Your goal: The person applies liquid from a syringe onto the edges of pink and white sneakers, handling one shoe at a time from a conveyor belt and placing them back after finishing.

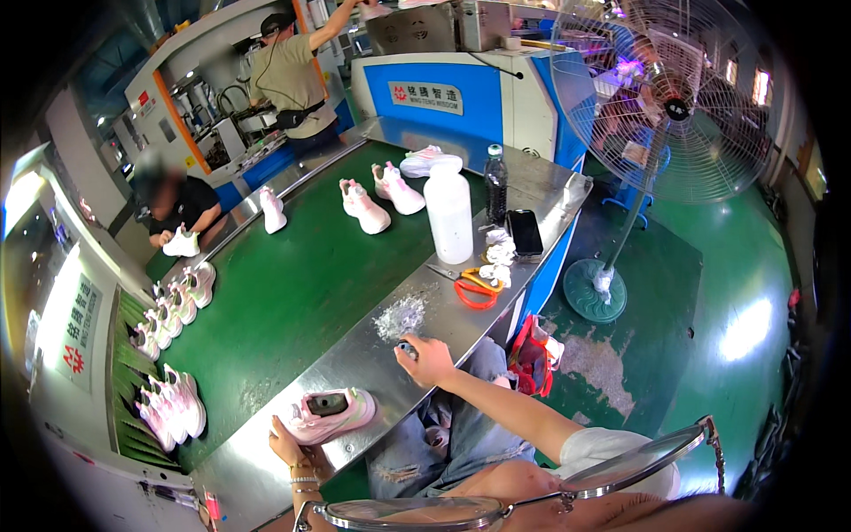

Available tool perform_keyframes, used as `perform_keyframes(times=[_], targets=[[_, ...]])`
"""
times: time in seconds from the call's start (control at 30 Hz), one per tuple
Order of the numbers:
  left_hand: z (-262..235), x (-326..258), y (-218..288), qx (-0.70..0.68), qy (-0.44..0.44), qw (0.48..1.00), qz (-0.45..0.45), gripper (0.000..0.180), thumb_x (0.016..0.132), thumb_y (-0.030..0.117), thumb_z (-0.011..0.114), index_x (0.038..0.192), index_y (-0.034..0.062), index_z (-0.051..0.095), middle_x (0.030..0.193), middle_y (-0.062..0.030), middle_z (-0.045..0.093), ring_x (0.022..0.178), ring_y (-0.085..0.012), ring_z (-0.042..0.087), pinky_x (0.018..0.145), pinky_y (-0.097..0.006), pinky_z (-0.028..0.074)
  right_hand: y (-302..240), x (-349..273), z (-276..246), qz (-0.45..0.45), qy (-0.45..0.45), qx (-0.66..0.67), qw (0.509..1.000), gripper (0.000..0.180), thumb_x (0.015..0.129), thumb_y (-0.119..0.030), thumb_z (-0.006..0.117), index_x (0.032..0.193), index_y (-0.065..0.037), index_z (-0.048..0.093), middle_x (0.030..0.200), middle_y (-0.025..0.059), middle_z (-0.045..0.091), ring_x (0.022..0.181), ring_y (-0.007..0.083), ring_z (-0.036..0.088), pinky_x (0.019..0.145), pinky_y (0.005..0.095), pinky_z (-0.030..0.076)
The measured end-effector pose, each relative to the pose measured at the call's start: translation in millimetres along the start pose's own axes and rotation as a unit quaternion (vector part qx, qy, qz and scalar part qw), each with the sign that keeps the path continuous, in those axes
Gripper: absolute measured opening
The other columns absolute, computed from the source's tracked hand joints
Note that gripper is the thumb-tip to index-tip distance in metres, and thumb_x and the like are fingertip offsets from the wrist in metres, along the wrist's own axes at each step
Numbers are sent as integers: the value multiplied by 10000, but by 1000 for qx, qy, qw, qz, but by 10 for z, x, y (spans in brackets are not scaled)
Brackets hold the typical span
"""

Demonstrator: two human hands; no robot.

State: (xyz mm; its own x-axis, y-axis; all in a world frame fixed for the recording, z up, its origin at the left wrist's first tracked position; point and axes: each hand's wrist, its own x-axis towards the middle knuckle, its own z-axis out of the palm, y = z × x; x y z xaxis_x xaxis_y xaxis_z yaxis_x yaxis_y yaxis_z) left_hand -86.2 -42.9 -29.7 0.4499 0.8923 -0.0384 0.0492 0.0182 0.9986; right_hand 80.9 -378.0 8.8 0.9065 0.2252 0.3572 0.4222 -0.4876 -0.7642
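Note:
A pink-and-white sneaker (341, 420) lies on the metal edge of the worktable, its dark opening facing up. My left hand (285, 443) grips one end of it, with the thumb and part of the fingers hidden. To the right, my right hand (427, 363) is closed around a small object with a bluish-grey end (407, 349); most of it is hidden in the fist. Just beyond that hand is a loose heap of white scraps (401, 317). Orange-handled scissors (477, 289) rest farther right, beside crumpled white tissue (499, 253).
A white plastic bottle (449, 215), a dark drink bottle (495, 186) and a phone (524, 233) stand or lie on the right. More sneakers (363, 207) sit on the green belt (292, 284), with rows along its left side. A co-worker (182, 208) handles a shoe across it. A fan (665, 106) stands right.

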Motion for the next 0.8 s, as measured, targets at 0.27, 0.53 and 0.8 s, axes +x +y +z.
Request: perform_keyframes(times=[0.27,0.53,0.8], targets=[[-115,-300,202,-152,-61,986,-36,313,933,231,553,1075,-48,547,938,-82,601,814,-129,576,680,-269,496,26,-52,-2,2,10,-28,1000,384,829,-443,582,992,-99,634,594,148,611,606,359,630,580,428,509],[560,-236,1166,-11,-285,914,289,338,924,282,534,1025,-40,556,933,-97,637,833,-142,590,711,-245,465,-570,-201,-365,-1,-87,415,906,347,912,-334,538,988,4,534,699,1,524,588,63,464,534,217,389],[1002,-354,1458,-76,-454,776,431,492,733,353,755,1008,-24,598,909,-165,670,789,-240,666,682,-308,529,-1416,-189,-656,-16,-139,440,887,741,833,-741,279,589,-85,524,481,86,500,462,219,453,552,348,398]])
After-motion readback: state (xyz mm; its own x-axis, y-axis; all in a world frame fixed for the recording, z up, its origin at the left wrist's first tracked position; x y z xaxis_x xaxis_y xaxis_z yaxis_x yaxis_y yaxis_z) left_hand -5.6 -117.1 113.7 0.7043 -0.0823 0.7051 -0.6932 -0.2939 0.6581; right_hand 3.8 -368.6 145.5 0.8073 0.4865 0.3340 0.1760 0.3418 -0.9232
